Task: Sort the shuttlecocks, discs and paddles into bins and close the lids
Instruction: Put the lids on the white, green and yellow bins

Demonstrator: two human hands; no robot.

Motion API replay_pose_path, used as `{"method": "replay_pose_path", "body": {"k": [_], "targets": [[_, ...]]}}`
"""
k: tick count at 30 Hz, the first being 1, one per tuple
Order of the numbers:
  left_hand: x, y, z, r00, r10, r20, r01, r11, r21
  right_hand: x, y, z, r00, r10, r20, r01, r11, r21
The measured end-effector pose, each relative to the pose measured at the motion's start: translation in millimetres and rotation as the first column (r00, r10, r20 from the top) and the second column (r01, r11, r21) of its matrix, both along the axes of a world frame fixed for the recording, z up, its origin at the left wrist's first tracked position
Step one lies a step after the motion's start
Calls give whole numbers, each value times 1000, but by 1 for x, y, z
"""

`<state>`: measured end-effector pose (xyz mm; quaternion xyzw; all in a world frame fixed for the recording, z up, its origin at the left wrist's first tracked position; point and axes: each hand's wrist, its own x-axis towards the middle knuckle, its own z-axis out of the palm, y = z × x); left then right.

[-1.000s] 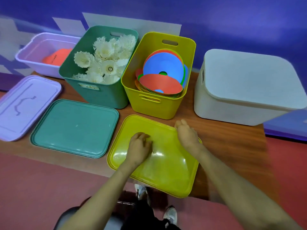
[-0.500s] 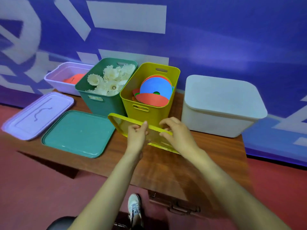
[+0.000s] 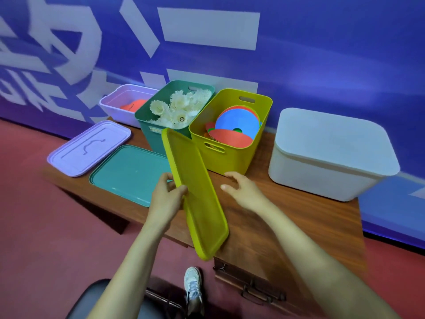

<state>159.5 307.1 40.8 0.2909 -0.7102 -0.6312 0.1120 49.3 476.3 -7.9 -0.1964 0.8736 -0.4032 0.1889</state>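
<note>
Bins counted: four, in a row beyond the hands. A yellow plastic bin [image 3: 230, 162] is set just beyond the right hand [image 3: 243, 189]. A green plastic bin [image 3: 158, 137] is beyond the left hand [image 3: 166, 196], and a shallow lilac plastic bin [image 3: 119, 100] is farther left. A white plastic bin [image 3: 317, 178], to the right of the right hand, is closed by a white lid [image 3: 328, 139].

Lids counted: four. The yellow plastic lid [image 3: 200, 215] is held tilted on edge between the hands, above the wooden table [image 3: 287, 215]. Its left rim is pinched by the left hand, thumb on the near face. The right hand is spread and relaxed just beside the right rim, with nothing gripped. A green plastic lid [image 3: 131, 171] is laid flat left of the left hand, and a lilac plastic lid [image 3: 89, 148] farther left.

White feather shuttlecocks [image 3: 177, 107] are heaped in the green bin, too tangled to be counted. Flat round discs [image 3: 239, 123], blue, orange-red and green, are stacked in the yellow bin; the lower ones are covered. One orange flat object [image 3: 133, 104] in the lilac bin is partly hidden behind the green bin. The white bin's contents are hidden.
</note>
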Motion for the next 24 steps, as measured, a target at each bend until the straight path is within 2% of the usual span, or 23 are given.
{"method": "replay_pose_path", "body": {"k": [5, 9, 13, 18, 21, 24], "targets": [[25, -4, 27, 999, 3, -38, -8, 990, -138, -4, -23, -7, 995, 0, 96, 2, 1000, -14], [44, -11, 48, 992, 39, -123, -59, 984, -166, -8, -36, -1, 992, -24, 127, 36, 995, -90], [34, -21, 57, 974, -66, -218, 63, 998, -21, -17, -38, 14, 989, -137, 50, 144, 972, -185], [-2, -42, 46, 950, -56, -308, 95, 989, 112, -36, -13, 42, 943, -310, -122, 275, 930, -243], [-40, -49, 35, 934, -16, -358, 58, 993, 106, -55, -5, 53, 907, -391, -155, 344, 901, -265], [-94, -59, 27, 941, -70, -332, 61, 997, -35, -79, -5, 58, 869, -476, -132, 439, 867, -234]]}}
